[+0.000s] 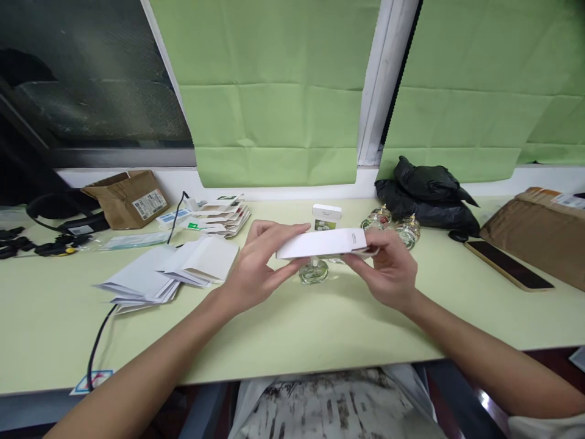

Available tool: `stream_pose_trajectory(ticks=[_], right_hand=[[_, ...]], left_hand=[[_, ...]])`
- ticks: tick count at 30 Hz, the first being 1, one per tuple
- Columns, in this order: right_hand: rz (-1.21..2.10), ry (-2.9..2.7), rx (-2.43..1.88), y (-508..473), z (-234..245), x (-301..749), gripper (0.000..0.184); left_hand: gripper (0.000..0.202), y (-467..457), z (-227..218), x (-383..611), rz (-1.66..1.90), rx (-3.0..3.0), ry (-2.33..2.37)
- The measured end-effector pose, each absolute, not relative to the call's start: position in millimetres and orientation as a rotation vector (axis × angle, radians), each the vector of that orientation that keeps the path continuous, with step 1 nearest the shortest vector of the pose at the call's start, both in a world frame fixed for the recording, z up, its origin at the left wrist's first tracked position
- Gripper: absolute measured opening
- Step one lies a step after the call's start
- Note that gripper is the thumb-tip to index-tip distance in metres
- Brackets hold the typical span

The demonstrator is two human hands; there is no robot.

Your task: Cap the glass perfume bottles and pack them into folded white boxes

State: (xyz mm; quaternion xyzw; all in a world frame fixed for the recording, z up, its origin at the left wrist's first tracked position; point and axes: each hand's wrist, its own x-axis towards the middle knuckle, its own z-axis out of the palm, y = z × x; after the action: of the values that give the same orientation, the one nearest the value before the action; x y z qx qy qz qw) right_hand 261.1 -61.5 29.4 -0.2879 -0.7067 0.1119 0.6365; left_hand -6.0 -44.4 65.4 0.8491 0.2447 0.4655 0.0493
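White carton (317,244) held crosswise above table (311,341), long axis running from left hand (256,262) to right hand (390,268); fingers (278,236) of both pinch its ends, neither hand nearer.

A box (315,244) is held between a person's left hand (260,262) and right hand (388,268) above a counter (320,341), a bottle (313,274) on the surface just beyond and below it. Behind the bottle sits a small carton (326,212); to its right, jars (408,231) rest before a bag (429,201). Farther right, a phone (509,265) lies beside a parcel (539,235). At left, folded papers (141,272) lie nearest, a stack of packets (228,218) behind them and a shipping box (132,204) at the rear, before the window (109,110).
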Motion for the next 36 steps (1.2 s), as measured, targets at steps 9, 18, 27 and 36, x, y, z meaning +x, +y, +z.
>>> stream_pose_trajectory(ticks=[9, 18, 27, 36], right_hand=[[-0.175, -1.871, -0.605, -60.2, 38.4, 263.4, 0.072], [-0.050, -2.145, -0.663, -53.1, 36.9, 259.0, 0.067], [0.386, -2.089, -0.913, -50.1, 9.0, 251.2, 0.068], [0.561, -2.167, -1.029, -43.9, -3.2, 246.1, 0.045]], left_hand=[[0.036, -17.5, 53.8, -16.0, 1.544, 2.422, 0.883], [0.058, -1.0, 40.4, -24.9, 1.308, 2.724, 1.049], [0.072, 25.4, 27.9, -41.2, 1.228, 2.337, 1.323], [0.042, 29.5, 18.9, -39.4, 1.253, 2.606, 1.150]])
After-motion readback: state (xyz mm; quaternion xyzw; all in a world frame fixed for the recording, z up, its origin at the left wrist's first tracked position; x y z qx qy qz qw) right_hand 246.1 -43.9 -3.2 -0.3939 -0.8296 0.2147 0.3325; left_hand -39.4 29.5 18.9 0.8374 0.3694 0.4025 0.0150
